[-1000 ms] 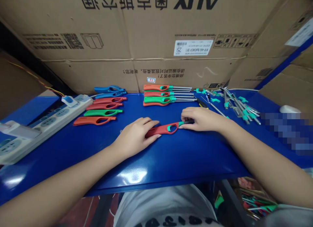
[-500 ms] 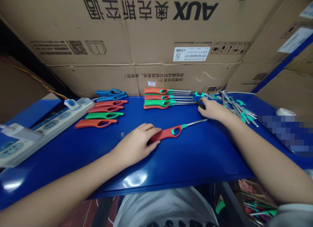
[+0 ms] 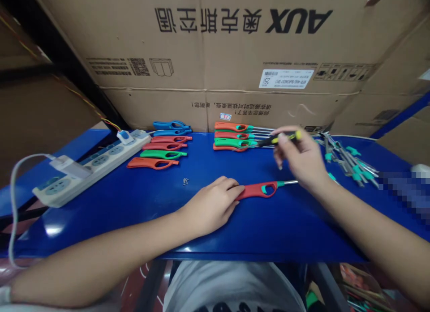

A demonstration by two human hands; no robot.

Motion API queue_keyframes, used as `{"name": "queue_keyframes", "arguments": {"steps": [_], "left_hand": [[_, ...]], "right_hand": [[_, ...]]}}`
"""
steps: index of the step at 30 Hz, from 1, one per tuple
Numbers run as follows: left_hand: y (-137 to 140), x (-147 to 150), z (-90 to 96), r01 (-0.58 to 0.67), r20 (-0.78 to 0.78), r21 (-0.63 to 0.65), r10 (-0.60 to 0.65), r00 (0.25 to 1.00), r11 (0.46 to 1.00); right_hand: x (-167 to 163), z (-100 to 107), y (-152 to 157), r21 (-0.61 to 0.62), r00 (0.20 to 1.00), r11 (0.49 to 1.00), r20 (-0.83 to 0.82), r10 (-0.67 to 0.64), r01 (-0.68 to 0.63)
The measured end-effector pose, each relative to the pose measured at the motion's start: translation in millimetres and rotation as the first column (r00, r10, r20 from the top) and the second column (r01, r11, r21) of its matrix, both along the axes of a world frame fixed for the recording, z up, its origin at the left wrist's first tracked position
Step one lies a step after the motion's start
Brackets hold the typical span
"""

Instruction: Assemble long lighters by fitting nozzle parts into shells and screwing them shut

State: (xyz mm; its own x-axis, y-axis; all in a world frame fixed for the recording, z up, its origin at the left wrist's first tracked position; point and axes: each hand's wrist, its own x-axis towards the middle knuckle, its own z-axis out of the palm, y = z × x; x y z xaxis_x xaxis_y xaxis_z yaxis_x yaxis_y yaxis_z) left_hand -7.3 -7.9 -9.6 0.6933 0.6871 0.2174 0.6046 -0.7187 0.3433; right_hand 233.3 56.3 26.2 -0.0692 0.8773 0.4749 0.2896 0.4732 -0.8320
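Note:
My left hand (image 3: 215, 207) is closed around the handle end of a red gas lighter (image 3: 257, 190), which lies on the blue table with its metal tube pointing right. My right hand (image 3: 300, 157) grips a black and yellow screwdriver (image 3: 280, 138), raised above the table with its tip toward the left. Behind the tip lies a row of assembled lighters (image 3: 231, 136) with orange, red and green handles. A few small screws (image 3: 185, 181) lie left of the red lighter. Further left is a row of handles without tubes (image 3: 163, 154) in blue, red, green and orange.
Metal tubes with teal parts (image 3: 352, 160) are piled at the right. A white power strip (image 3: 97, 162) with plugs runs along the left side. A large cardboard box (image 3: 215, 57) stands at the back. Below the table at right is a box of coloured parts (image 3: 359, 280).
My right hand has picked the screwdriver up off the table and lifted it, handle turned to the right. The left hand stays on the red lighter. The view has shifted left.

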Motion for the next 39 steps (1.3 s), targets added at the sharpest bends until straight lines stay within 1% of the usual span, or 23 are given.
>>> {"name": "queue_keyframes", "arguments": {"steps": [1, 2, 3, 4, 6, 9, 11, 13, 15, 18, 20, 22, 24, 26, 28, 29, 31, 33, 35, 37, 39], "left_hand": [[-1, 1, -0.3, 0.001, 0.002, -0.004, -0.001, 1.000, 1.000], [-2, 1, -0.7, 0.001, 0.006, -0.009, 0.000, 1.000, 1.000], [-3, 1, -1.2, 0.002, 0.011, -0.011, -0.002, 1.000, 1.000], [-3, 2, -1.7, 0.002, 0.019, -0.013, -0.002, 1.000, 1.000], [-4, 2, -2.8, 0.004, 0.036, -0.018, -0.003, 0.999, 1.000], [-3, 2, -3.2, 0.008, 0.056, -0.036, -0.006, 0.998, 0.999], [-3, 1, -2.8, 0.022, 0.075, -0.043, -0.019, 0.997, 0.999], [-2, 1, -2.1, 0.038, 0.099, -0.046, -0.033, 0.995, 0.998], [-2, 1, -1.5, 0.045, 0.112, -0.060, -0.038, 0.993, 0.997], [-1, 1, -2.1, 0.034, 0.119, -0.092, -0.023, 0.993, 0.995], [0, 0, -4.1, 0.029, 0.137, -0.102, -0.015, 0.990, 0.994], [4, 0, -7.5, 0.047, 0.178, -0.103, -0.028, 0.984, 0.994], [9, -1, -11.9, 0.083, 0.234, -0.095, -0.059, 0.970, 0.992], [14, -1, -16.1, 0.114, 0.283, -0.084, -0.086, 0.955, 0.990], [17, 0, -18.8, 0.121, 0.323, -0.085, -0.087, 0.942, 0.989], [18, 1, -19.4, 0.106, 0.345, -0.094, -0.068, 0.936, 0.990], [18, 3, -18.7, 0.045, 0.409, -0.131, 0.013, 0.912, 0.990], [16, 3, -15.6, -0.024, 0.502, -0.206, 0.126, 0.856, 0.978], [13, 3, -10.7, -0.051, 0.588, -0.297, 0.225, 0.777, 0.953], [10, 3, -5.3, -0.052, 0.634, -0.367, 0.291, 0.717, 0.929], [8, 2, -0.8, -0.073, 0.650, -0.392, 0.333, 0.683, 0.917]], "right_hand": [[-13, -4, -5, -0.109, 0.987, 0.981, -0.001, 0.159, -0.158], [-25, -7, -9, -0.193, 0.958, 0.941, 0.003, 0.285, -0.279], [-35, -10, -12, -0.246, 0.932, 0.903, 0.000, 0.363, -0.351], [-44, -13, -14, -0.269, 0.913, 0.879, -0.003, 0.408, -0.394], [-57, -17, -15, -0.278, 0.887, 0.851, -0.009, 0.461, -0.445], [-69, -20, -10, -0.279, 0.861, 0.825, -0.016, 0.508, -0.492], [-74, -22, -7, -0.273, 0.851, 0.819, 0.002, 0.525, -0.505], [-78, -24, -6, -0.255, 0.850, 0.825, 0.022, 0.526, -0.504], [-79, -26, -5, -0.235, 0.854, 0.831, 0.010, 0.521, -0.504], [-77, -26, -7, -0.242, 0.867, 0.834, -0.092, 0.490, -0.496], [-72, -23, -7, -0.249, 0.891, 0.857, -0.183, 0.416, -0.451], [-64, -18, -7, -0.225, 0.910, 0.900, -0.276, 0.309, -0.374], [-57, -11, -5, -0.190, 0.899, 0.933, -0.381, 0.218, -0.307], [-49, -3, -3, -0.187, 0.867, 0.940, -0.468, 0.171, -0.286], [-43, 4, -2, -0.199, 0.841, 0.937, -0.521, 0.146, -0.286], [-41, 6, -1, -0.204, 0.832, 0.936, -0.538, 0.138, -0.287], [-38, 9, 0, -0.204, 0.814, 0.934, -0.566, 0.132, -0.293], [-36, 10, 1, -0.206, 0.797, 0.928, -0.589, 0.136, -0.310], [-35, 10, 1, -0.215, 0.778, 0.916, -0.612, 0.144, -0.338], [-34, 10, 1, -0.224, 0.760, 0.903, -0.632, 0.151, -0.366], [-33, 10, 1, -0.223, 0.749, 0.896, -0.643, 0.161, -0.384]]}}
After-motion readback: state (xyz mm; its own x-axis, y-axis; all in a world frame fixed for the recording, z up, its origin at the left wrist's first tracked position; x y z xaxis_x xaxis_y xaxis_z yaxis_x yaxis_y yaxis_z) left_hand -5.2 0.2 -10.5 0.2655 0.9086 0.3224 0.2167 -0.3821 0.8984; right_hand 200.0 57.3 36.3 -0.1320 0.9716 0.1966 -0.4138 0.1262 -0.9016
